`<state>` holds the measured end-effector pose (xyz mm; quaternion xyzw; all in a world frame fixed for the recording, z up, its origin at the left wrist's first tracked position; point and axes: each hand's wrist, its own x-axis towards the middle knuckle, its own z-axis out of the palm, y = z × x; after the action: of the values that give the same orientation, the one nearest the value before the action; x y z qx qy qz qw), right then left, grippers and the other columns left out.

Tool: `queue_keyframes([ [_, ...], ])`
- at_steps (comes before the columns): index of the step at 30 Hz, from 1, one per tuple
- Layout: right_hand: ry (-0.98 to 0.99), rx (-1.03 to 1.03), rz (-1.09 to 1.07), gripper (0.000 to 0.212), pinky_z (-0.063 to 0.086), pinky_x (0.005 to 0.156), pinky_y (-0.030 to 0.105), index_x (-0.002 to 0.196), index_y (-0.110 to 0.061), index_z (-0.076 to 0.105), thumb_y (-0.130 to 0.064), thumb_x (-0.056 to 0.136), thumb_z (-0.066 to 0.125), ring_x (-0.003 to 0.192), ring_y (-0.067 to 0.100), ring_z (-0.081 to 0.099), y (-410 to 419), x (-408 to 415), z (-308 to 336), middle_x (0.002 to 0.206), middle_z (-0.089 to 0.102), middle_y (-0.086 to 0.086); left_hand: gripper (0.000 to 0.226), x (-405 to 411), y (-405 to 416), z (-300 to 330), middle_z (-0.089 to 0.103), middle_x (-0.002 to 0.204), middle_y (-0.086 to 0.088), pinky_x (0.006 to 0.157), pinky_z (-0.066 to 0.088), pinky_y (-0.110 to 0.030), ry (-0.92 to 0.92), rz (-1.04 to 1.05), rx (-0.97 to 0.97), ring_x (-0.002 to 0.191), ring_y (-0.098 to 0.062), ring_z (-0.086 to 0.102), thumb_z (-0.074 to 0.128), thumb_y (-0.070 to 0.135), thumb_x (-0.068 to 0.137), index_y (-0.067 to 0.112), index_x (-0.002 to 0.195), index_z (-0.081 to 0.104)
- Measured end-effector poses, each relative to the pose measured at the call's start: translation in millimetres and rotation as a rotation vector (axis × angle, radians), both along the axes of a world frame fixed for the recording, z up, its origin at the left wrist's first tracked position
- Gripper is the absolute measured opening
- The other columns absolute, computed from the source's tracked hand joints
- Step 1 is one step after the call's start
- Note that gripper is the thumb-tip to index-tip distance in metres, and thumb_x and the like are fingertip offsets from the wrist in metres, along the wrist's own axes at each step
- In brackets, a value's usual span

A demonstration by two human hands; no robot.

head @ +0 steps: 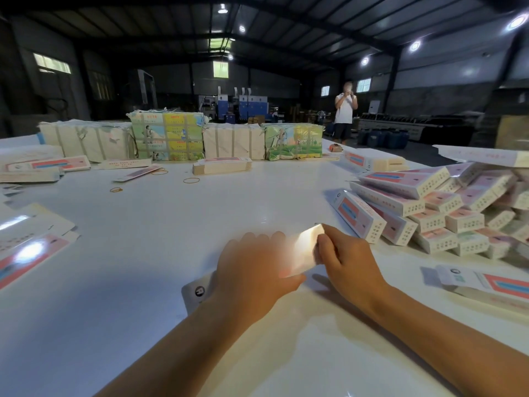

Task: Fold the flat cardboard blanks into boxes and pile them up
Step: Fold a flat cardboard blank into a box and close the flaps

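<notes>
While my left hand (252,270) lies over the blank (300,252) w/ thumb hooked under its near edge, my right hand (340,259) pinches the far end flap btwn thumb & fingertips. Blank sits on the white table (171,239), right in front of me, partly lifted; glare washes out its top so I can't tell how far it's folded. Thin card: light, prob glossy & a bit slippery, stiff along panels but creases easy. Best hold = near score lines, not mid-panel, so it doesn't buckle. Tabs look flimsy, go gentle. Finished boxes (435,207) heaped to my right, more flats (31,245) on my left.
</notes>
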<state>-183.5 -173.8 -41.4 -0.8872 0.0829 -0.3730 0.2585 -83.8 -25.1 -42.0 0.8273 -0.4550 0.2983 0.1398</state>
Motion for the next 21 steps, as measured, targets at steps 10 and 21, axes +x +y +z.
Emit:
queue_keyframes([
  [10,-0.086,0.383,0.027,0.021,0.055,0.081,0.033,0.109,-0.019,0.063,-0.029,0.095,0.052,0.088,0.01,0.066,7,5,6,0.097,0.07,-0.005,0.064,0,0,10,0.059,0.105,0.009,0.067,0.036,-0.024,0.194,0.13,-0.045,0.084,-0.014,0.051,0.038,0.08,0.075,0.03,0.114,0.038],
  [21,-0.161,-0.13,-0.14,0.011,0.036,0.066,0.014,0.083,-0.004,0.064,-0.014,0.09,0.062,0.073,0.013,0.048,5,4,0,0.08,0.053,-0.004,0.057,-3,1,11,0.059,0.107,0.006,0.073,0.043,-0.028,0.261,0.131,-0.004,0.085,-0.015,0.051,0.041,0.077,0.077,0.028,0.107,0.036],
])
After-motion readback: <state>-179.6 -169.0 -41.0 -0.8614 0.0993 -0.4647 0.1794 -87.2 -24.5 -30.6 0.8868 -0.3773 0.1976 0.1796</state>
